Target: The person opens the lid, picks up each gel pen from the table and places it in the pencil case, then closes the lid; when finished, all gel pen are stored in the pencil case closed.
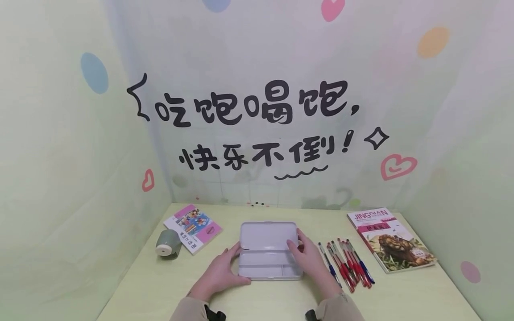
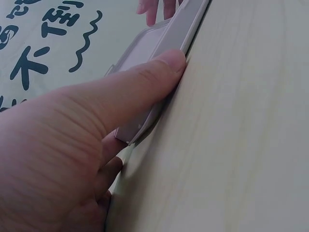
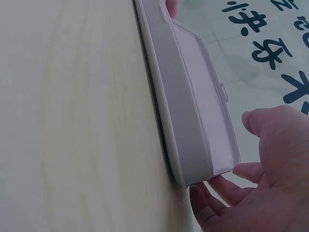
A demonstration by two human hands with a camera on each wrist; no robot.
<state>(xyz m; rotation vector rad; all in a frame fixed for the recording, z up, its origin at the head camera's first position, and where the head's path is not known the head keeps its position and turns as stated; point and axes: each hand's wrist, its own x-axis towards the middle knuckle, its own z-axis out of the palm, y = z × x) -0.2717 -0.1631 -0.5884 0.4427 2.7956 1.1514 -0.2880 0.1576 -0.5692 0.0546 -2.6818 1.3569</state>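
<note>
A pale lilac pencil case (image 1: 269, 257) lies on the table with its lid (image 1: 268, 235) tipped back. Its tray shows a long compartment and a divided front row, with nothing in them. My left hand (image 1: 221, 273) grips the left end. In the left wrist view its thumb (image 2: 166, 63) presses the front edge, and the other fingers are partly hidden behind the case. At the right end is my right hand (image 1: 308, 255), its fingers against the case's corner. Its thumb (image 3: 256, 118) stands apart from the case in the right wrist view.
Right of the case lie several red and blue pens (image 1: 349, 265), with a magazine (image 1: 391, 240) beyond them. To the left, a grey-green rounded device (image 1: 168, 243) stands beside a pink-and-white booklet (image 1: 194, 227). Printed fabric walls (image 1: 257, 187) enclose the table's back and sides.
</note>
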